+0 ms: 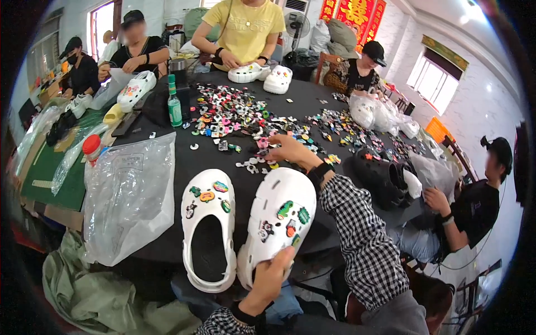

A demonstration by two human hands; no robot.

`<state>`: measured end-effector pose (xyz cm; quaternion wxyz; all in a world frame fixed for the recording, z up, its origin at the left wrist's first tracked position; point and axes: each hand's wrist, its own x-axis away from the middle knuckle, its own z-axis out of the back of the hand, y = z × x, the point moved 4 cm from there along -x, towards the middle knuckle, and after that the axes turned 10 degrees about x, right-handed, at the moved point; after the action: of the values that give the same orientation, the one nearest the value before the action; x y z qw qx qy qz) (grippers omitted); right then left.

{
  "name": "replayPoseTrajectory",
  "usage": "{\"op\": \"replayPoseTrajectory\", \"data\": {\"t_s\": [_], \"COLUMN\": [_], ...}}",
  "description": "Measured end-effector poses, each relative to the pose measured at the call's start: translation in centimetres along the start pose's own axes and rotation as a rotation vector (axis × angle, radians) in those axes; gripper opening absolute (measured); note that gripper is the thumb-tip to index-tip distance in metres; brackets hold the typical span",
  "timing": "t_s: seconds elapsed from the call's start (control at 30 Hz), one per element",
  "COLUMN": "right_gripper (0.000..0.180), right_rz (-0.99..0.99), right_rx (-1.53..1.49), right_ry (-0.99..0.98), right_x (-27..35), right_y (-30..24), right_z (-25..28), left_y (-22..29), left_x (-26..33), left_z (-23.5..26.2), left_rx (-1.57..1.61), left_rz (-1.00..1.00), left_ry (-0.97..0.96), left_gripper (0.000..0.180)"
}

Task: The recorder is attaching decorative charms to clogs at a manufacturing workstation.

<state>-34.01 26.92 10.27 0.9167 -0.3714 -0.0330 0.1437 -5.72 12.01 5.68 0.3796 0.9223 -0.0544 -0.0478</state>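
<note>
My left hand point(269, 281) grips a white clog point(282, 204) near its foot opening, thumb on the outside and the other fingers mostly hidden. Several colourful charms, green, orange and black-and-white, are fixed in that clog's upper. Just left of it lies a second white clog point(207, 188), its dark opening facing up and several charms on its toe. Beyond the held clog, my right hand point(291, 152) reaches over the near edge of a wide heap of small colourful shoe charms point(237, 109). Its thumb and fingers are apart, among the charms; nothing held shows.
A clear plastic bag point(131, 195) lies left on the black-covered table, beside a red-lidded jar point(91, 147). A green bottle point(175, 103) stands beyond. Several people sit or stand around; one has white clogs point(277, 80) opposite. A black clog point(379, 178) sits at right.
</note>
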Motion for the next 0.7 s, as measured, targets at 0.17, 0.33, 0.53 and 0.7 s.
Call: {"op": "replayPoseTrajectory", "data": {"t_s": [0.17,0.33,0.53,0.7], "right_gripper": [0.023,0.022,0.016,0.015], "right_rz": [-0.056,0.006,0.168,0.261], "right_rx": [-0.524,-0.667,-0.625,-0.385], "right_ry": [0.048,0.223,0.197,0.190], "right_x": [4.1,12.6,19.8,21.5], "right_y": [-0.7,-3.5,-7.8,-10.5], "right_z": [2.6,5.3,3.7,2.4], "left_y": [1.3,2.0,1.8,1.3], "left_x": [-0.8,-1.3,-1.3,-1.6], "left_z": [-1.2,-2.8,-2.2,-1.9], "left_rx": [0.166,0.429,0.433,0.397], "left_rz": [0.221,0.069,0.050,0.029], "left_ry": [0.175,0.026,0.039,0.039], "left_gripper": [0.028,0.041,0.044,0.043]}}
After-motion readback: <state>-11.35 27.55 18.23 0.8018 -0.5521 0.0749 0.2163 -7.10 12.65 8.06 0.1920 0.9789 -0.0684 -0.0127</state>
